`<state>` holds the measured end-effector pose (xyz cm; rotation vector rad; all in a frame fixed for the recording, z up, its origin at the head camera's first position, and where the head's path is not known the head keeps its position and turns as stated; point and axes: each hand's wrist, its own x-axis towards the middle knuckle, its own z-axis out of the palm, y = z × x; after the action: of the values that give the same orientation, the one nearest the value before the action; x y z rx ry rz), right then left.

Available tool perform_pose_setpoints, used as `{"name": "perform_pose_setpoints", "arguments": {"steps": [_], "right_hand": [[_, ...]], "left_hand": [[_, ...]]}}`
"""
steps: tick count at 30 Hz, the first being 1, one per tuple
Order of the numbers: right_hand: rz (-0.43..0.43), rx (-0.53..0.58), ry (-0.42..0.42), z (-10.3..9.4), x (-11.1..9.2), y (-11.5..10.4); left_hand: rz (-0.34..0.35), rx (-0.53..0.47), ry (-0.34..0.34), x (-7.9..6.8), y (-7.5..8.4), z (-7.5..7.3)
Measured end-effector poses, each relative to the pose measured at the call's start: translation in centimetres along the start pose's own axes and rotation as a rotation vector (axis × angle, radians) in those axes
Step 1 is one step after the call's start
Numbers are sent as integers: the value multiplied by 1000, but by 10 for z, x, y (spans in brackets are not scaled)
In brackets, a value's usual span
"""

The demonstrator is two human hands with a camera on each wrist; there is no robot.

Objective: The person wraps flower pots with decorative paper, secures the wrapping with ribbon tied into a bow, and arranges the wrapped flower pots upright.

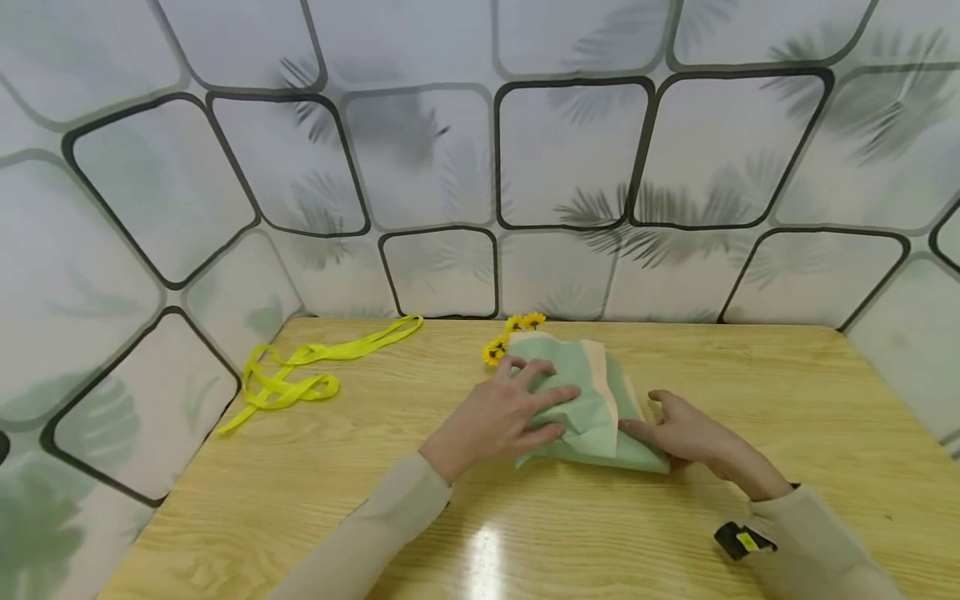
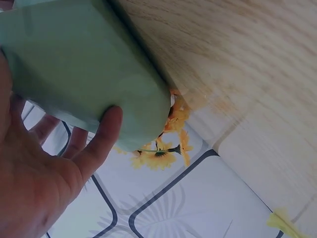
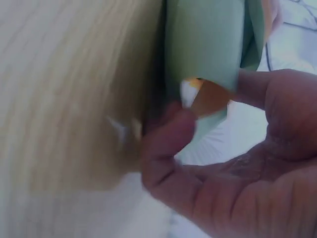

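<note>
A sheet of mint-green wrapping paper (image 1: 562, 358) with a cream border lies folded over a bunch of yellow flowers (image 1: 493, 351), whose heads poke out at the far left end. My left hand (image 1: 513, 412) rests on top of the fold with its fingers spread. In the left wrist view those fingers lie along the rounded paper (image 2: 79, 59). At the near right corner my right hand (image 1: 693, 437) pinches the edge, thumb on top and fingers below. Through the rolled end, the right wrist view shows an orange-brown inner flap (image 3: 212, 98); the stems are hidden.
A long yellow ribbon (image 1: 348, 350) lies in loose loops at the back left of the wooden table (image 1: 262, 500). Patterned fabric walls (image 1: 435, 167) enclose the back and sides. A black strap with a yellow patch (image 1: 746, 542) hangs at the right cuff.
</note>
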<state>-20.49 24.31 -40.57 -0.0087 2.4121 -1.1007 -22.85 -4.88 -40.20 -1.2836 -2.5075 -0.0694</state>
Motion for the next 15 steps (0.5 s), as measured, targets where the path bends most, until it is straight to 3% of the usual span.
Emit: {"name": "perform_pose_setpoints", "arguments": {"steps": [4,8,15], "right_hand": [[-45,90,-7,0,5,6],[-98,298,-53,-2,5,8],[-82,578,-182,-5,4,9]], "left_hand": [[-19,1,-16,1,1,-1],[-40,-16,-23,2,2,1],[50,-64,-18,6,1,4]]}}
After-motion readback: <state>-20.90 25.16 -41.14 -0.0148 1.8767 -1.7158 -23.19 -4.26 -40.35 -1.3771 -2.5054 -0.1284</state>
